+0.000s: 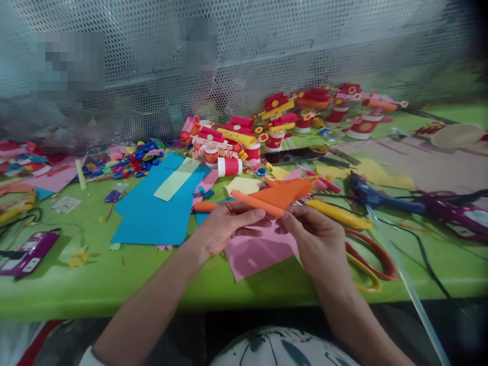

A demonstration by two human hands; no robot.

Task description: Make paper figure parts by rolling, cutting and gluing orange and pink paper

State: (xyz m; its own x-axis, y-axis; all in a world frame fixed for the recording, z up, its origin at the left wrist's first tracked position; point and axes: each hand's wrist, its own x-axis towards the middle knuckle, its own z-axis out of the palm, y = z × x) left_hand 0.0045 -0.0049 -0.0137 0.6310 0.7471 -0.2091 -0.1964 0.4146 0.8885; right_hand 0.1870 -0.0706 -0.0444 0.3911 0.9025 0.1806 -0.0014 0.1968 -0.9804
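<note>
Between both hands is an orange paper roll (pixel 259 204), with a loose flap of orange paper (pixel 285 191) spreading out behind it. My left hand (pixel 232 223) pinches its left part, thumb on the near side. At its right end, the fingertips of my right hand (pixel 318 239) are closed on the same roll. Under the hands lies a pink paper sheet (pixel 263 251). A second orange roll (pixel 205 207) rests on the table just left of my left hand. Scissors with red and yellow handles (pixel 375 259) lie beside my right wrist.
A blue paper sheet (pixel 156 208) with a pale strip lies to the left. Several red and yellow paper-cup models (pixel 251 147) stand along the mesh wall. A blue glue gun (pixel 375 193) with a long glue stick, a yellow cutter (pixel 339 214) and cables occupy the right side.
</note>
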